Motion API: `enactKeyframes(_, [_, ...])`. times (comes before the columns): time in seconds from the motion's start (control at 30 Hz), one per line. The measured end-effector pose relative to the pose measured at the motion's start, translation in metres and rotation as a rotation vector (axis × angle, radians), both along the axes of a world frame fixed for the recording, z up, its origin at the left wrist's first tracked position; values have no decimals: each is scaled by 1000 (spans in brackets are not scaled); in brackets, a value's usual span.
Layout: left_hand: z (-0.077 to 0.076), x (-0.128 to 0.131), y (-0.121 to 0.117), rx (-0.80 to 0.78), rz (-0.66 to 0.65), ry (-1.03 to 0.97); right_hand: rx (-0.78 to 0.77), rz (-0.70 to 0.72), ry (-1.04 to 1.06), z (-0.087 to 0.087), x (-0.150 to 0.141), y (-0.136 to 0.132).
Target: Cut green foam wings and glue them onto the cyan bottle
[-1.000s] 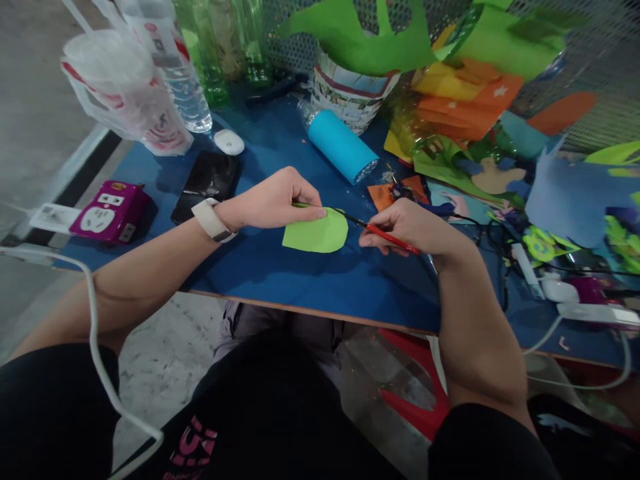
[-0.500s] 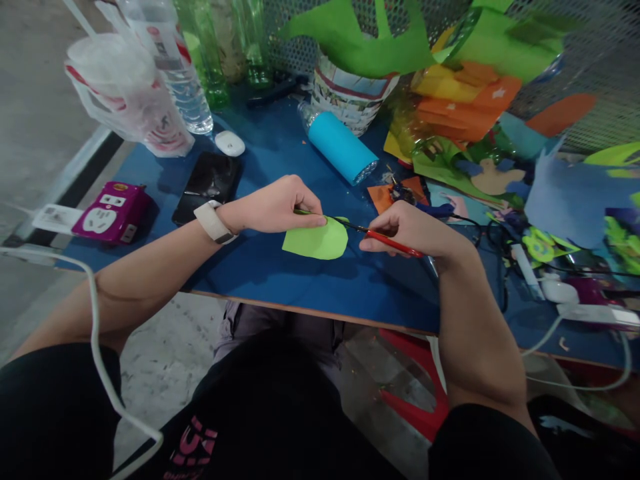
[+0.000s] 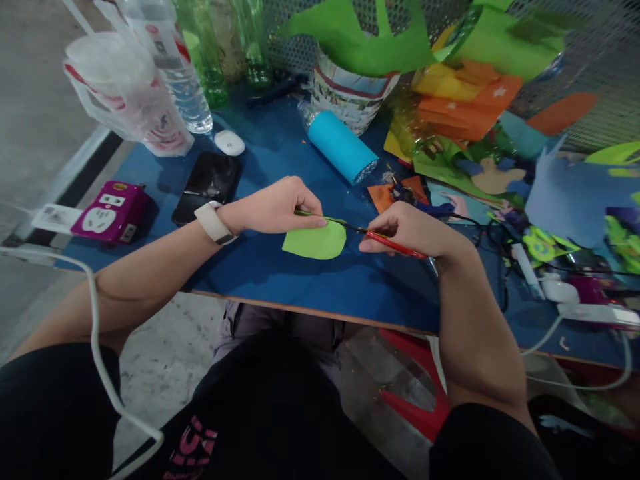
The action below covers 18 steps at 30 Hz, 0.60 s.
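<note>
Between thumb and fingers, my left hand (image 3: 290,205) pinches a light green piece of paper (image 3: 317,242) with a rounded right end. It is held above the blue tabletop. My right hand (image 3: 400,230) is closed round red-handled scissors (image 3: 395,245), whose dark blades point left and meet the paper's upper right edge. Part of the handles is hidden by the fingers. A bottle wrapped in bright blue paper (image 3: 343,148) lies beyond my hands.
To the left are a black phone (image 3: 207,187), a white earbud case (image 3: 229,143), a purple plug adapter (image 3: 114,212) and a bagged cup (image 3: 127,93). Behind stands a paper-covered bucket (image 3: 347,93). Coloured paper scraps (image 3: 465,107) and cables crowd the right side.
The scissor blades and the paper's right end have shifted slightly, with the upper edge at the blades looking different. My left hand has hardly moved, still pinching the paper.
</note>
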State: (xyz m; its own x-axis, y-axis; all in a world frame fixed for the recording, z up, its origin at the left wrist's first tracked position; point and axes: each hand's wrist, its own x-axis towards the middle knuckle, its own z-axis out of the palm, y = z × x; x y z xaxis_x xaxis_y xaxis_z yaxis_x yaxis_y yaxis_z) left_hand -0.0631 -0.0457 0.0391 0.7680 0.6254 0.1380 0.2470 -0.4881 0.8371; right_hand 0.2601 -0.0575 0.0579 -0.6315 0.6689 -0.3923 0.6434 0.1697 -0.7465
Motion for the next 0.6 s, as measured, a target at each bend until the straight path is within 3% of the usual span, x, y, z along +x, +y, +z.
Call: enactKeyframes(0.6, [0,1,-2,14,11,40,-25,-15,-37,-1,0,1])
